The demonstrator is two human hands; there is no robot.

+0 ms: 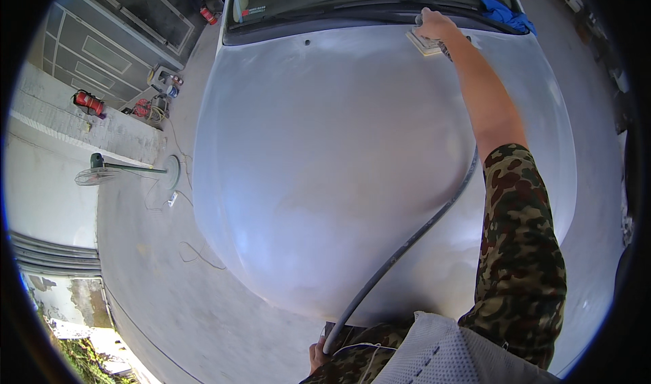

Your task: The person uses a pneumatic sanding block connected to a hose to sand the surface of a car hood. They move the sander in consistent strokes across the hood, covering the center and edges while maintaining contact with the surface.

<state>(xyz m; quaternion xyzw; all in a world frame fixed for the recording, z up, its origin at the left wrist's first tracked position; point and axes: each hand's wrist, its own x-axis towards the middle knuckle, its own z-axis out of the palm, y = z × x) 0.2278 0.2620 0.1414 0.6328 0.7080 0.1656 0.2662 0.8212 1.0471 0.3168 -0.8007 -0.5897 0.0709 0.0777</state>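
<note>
My right hand [436, 26] is closed on a sander with a flat, pale yellowish rectangular pad [424, 44], at the far right of a car hood [352, 147]. The pad rests on the hood just below the windshield; the hand hides much of the tool's body. A dark grey hose [407, 244] runs from under my right forearm across the hood to the near edge. There my left hand [317, 357] is closed around the hose, low by my body, with only part of the hand showing. The hood looks dull and greyish white, with cloudy patches.
A blue cloth [505, 14] lies at the windshield's right corner, by the wipers. On the left floor lies a fan [135, 169] with trailing cords. A red fire extinguisher [88, 103] and a machine with coiled hose [152, 109] are near the wall.
</note>
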